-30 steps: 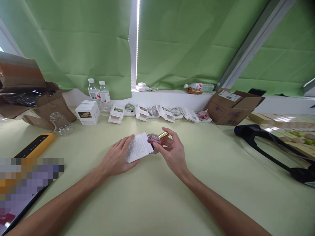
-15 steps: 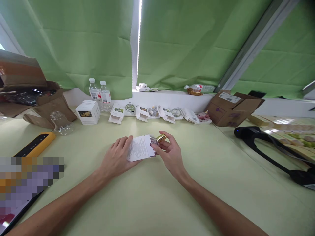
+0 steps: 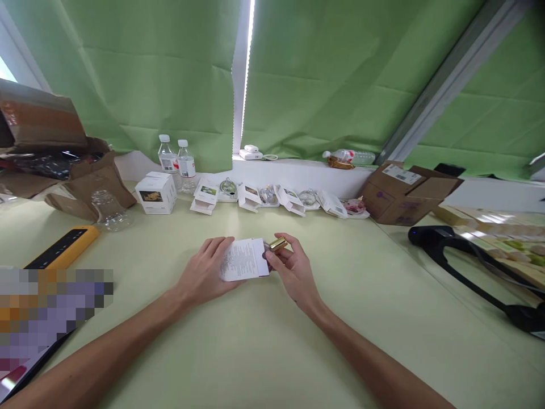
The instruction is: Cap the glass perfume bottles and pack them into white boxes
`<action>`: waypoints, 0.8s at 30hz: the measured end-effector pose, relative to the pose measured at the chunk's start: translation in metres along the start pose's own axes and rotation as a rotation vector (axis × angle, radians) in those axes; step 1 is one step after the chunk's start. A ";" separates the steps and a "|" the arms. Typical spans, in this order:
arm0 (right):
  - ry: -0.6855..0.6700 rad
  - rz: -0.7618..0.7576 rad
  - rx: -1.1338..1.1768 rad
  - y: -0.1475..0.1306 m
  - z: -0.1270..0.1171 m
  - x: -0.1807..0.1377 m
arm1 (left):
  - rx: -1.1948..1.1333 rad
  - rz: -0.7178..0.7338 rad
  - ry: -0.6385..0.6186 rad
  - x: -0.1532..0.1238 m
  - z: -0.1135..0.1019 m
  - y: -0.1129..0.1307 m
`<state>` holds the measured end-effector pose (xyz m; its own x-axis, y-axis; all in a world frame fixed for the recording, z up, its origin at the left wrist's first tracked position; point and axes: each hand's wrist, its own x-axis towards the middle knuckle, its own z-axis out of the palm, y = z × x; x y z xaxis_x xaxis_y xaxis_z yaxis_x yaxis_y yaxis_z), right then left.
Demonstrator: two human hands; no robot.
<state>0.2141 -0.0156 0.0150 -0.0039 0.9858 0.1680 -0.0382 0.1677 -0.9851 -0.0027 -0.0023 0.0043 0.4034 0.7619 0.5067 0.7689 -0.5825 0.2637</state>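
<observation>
My left hand (image 3: 204,275) grips a small white box (image 3: 243,259) printed with fine text, holding it just above the pale green table (image 3: 264,352). My right hand (image 3: 293,271) pinches a small pinkish perfume bottle with a gold cap (image 3: 277,245) at the box's open right end. Most of the bottle is hidden inside the box; only the cap and a bit of glass show.
A row of opened white boxes and round glass bottles (image 3: 264,196) lines the back of the table, with a closed white box (image 3: 155,193), two water bottles (image 3: 177,162) and a glass jar (image 3: 106,210). Cardboard boxes stand left (image 3: 63,170) and right (image 3: 402,193). A black handle device (image 3: 468,261) lies right.
The pink bottle has slid further into the white box; a second ago its glass body showed, now mostly the gold cap shows. Both hands stayed together at mid-table.
</observation>
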 end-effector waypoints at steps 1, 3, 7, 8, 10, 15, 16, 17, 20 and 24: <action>-0.006 0.004 -0.004 0.000 0.000 0.000 | -0.004 0.005 0.004 0.000 0.000 0.000; -0.020 0.008 -0.013 -0.001 0.000 0.000 | -0.010 0.012 0.011 0.000 0.000 -0.001; -0.038 0.011 -0.057 -0.003 -0.001 0.000 | -0.013 0.016 0.020 -0.001 0.001 -0.002; -0.035 0.013 -0.067 -0.003 -0.001 0.001 | -0.013 0.018 0.022 -0.001 0.001 -0.002; -0.029 0.012 -0.073 -0.003 -0.002 0.002 | -0.014 0.024 0.028 -0.001 0.002 -0.001; 0.006 -0.020 -0.104 -0.005 -0.004 0.004 | -0.042 0.024 0.013 -0.001 0.002 0.000; 0.010 -0.025 -0.116 -0.006 -0.005 0.005 | -0.051 0.023 0.012 -0.001 0.002 0.000; 0.012 -0.029 -0.125 -0.006 -0.006 0.005 | -0.061 0.023 0.015 -0.001 0.002 0.000; 0.011 -0.033 -0.132 -0.005 -0.008 0.006 | -0.084 0.017 0.021 -0.001 0.003 0.001; 0.006 -0.040 -0.106 -0.003 -0.006 0.006 | -0.101 -0.008 0.016 -0.002 0.003 0.001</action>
<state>0.2206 -0.0106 0.0187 0.0014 0.9784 0.2069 0.0679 0.2063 -0.9761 -0.0009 -0.0032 0.0013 0.3885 0.7625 0.5174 0.7177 -0.6026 0.3490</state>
